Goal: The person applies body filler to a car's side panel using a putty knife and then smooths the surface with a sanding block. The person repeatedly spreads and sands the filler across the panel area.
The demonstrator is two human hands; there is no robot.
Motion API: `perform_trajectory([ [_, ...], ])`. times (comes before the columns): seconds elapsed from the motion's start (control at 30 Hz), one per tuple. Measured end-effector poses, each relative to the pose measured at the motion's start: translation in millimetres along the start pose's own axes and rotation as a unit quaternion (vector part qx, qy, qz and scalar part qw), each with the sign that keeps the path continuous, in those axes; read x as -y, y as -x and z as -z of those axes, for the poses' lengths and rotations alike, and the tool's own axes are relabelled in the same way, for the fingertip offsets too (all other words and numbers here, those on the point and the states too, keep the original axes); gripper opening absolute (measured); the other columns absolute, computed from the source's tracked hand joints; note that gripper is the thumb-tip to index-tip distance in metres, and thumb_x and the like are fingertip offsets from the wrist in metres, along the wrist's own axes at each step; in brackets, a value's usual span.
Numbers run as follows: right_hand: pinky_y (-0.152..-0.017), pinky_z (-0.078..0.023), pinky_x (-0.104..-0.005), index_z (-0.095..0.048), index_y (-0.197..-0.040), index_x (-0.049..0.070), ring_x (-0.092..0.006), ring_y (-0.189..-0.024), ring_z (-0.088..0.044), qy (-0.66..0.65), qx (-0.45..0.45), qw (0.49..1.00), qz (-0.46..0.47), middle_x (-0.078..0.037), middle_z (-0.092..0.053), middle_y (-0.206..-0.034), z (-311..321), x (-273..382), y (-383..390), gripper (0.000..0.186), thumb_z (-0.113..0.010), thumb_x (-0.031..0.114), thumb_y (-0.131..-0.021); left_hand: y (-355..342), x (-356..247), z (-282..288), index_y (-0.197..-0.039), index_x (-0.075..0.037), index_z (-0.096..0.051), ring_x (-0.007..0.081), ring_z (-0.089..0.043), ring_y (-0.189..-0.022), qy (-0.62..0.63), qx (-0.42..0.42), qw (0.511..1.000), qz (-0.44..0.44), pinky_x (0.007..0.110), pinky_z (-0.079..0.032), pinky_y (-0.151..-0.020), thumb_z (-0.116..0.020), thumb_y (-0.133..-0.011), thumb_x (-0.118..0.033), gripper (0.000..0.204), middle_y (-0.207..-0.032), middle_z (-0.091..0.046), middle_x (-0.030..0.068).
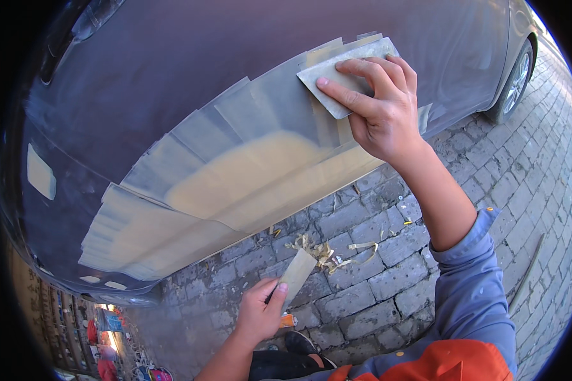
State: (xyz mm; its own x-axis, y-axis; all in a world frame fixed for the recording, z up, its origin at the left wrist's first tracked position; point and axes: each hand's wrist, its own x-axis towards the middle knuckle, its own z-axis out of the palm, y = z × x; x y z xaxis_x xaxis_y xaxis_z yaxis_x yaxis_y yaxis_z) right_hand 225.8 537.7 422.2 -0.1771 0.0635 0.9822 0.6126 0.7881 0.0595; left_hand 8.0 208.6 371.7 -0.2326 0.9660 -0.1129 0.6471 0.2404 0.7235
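Observation:
My right hand [378, 105] presses a flat grey spreader plate [333, 73] against the side of a dark car body [171, 70], at the upper right end of a wide beige filler patch [235, 178]. My left hand [259, 311] hangs low above the paving and pinches a second narrow spreader blade [297, 272], coated in beige filler, pointing up and to the right. The filler patch runs in overlapping strokes from the lower left of the panel up to the plate.
Grey paving bricks [375, 279] lie under the car, with curled scraps of dried filler [324, 251] on them. The car's wheel [513, 82] is at the upper right. My dark shoe [302, 343] shows below. Colourful items sit at the lower left.

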Motion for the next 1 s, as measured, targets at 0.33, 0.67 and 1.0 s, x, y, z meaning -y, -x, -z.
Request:
perform_trajectory([
  [0.33,-0.108,-0.038,-0.0479,-0.083,-0.116,0.033,-0.0213,-0.111,-0.062,-0.005,-0.019,1.000,-0.015,0.003,-0.071,-0.119,-6.3,1.4,-14.2,0.048,-0.075,0.009,-0.075,-5.5,7.8,-4.8,-0.121,0.004,-0.073,0.0180,-0.066,-0.083,0.044,0.012,0.999,0.015,0.032,-0.052,-0.077,-0.062,-0.108,-0.018,0.027,-0.098,-0.071,0.0129],
  [0.67,-0.112,-0.035,-0.0516,-0.083,-0.118,0.034,-0.0222,-0.114,-0.060,-0.011,0.051,0.998,-0.039,0.002,-0.069,-0.122,-11.3,18.6,50.7,0.051,-0.073,0.011,-0.074,-9.0,0.4,-6.0,-0.118,0.006,-0.072,0.0148,-0.062,-0.084,0.097,0.023,0.995,0.025,0.030,-0.050,-0.077,-0.062,-0.110,-0.020,0.029,-0.095,-0.068,0.0101],
  [1.0,-0.117,-0.031,-0.0536,-0.081,-0.123,0.036,-0.0224,-0.117,-0.059,-0.030,0.072,0.995,-0.065,0.003,-0.067,-0.123,-33.9,35.8,136.4,0.050,-0.073,0.017,-0.077,-8.4,-6.1,-2.9,-0.117,0.005,-0.073,0.0148,-0.059,-0.080,0.099,0.040,0.994,0.027,0.031,-0.049,-0.074,-0.060,-0.110,-0.018,0.027,-0.090,-0.064,0.0086],
])
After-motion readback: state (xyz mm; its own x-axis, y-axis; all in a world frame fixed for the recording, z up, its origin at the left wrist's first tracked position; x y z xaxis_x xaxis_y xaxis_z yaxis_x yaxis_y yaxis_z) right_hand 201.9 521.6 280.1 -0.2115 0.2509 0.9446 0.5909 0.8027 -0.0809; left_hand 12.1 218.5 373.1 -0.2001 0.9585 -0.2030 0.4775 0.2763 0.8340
